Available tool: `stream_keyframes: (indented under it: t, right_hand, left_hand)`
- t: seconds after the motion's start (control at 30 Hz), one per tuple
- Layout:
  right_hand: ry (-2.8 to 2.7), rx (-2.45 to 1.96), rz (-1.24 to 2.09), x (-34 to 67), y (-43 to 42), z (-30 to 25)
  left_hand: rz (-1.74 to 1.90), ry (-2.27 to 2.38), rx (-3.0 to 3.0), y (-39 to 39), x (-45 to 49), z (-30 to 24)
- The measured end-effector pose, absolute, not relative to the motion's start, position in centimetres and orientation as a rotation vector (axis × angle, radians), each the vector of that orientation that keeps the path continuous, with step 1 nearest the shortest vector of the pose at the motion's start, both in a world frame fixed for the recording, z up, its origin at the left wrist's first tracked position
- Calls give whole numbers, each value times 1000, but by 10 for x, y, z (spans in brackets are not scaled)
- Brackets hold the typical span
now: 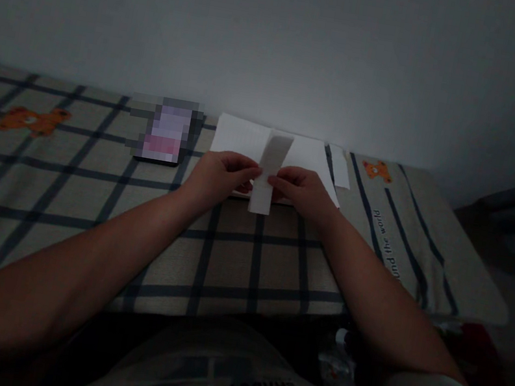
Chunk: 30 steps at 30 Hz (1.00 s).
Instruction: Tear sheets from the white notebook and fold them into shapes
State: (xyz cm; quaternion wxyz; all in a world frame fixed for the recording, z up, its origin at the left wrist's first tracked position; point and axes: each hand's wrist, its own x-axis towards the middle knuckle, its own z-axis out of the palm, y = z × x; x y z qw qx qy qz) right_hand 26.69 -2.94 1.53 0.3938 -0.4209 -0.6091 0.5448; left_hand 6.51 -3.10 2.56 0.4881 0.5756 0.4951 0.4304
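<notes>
Both hands meet over a narrow folded strip of white paper (269,172) held upright above the checked cloth. My left hand (220,177) pinches its left edge with closed fingers. My right hand (304,191) pinches its right edge the same way. Behind the strip, a larger white sheet (242,138) lies flat on the cloth near the wall.
The surface is covered by a beige cloth (65,187) with dark blue check lines and orange bear prints. A phone (167,132), its screen blurred, lies left of the sheets. A small paper scrap (341,166) lies to the right of them. A grey wall stands behind.
</notes>
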Motion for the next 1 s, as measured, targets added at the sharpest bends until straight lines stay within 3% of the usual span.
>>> stream_keyframes:
  t: [0.17,0.6,1.0]
  right_hand:
    - [-1513,-1137,1309,268,-29,16]
    - [-1506,-1061,1501,266,-30,15]
    - [-1471,-1059,1460,271,-32,19]
  left_hand:
    - [1016,1152,1364,-33,66,27]
    - [1232,1181,1213,-25,68,23]
    - [1078,941,1292,-26,63,33]
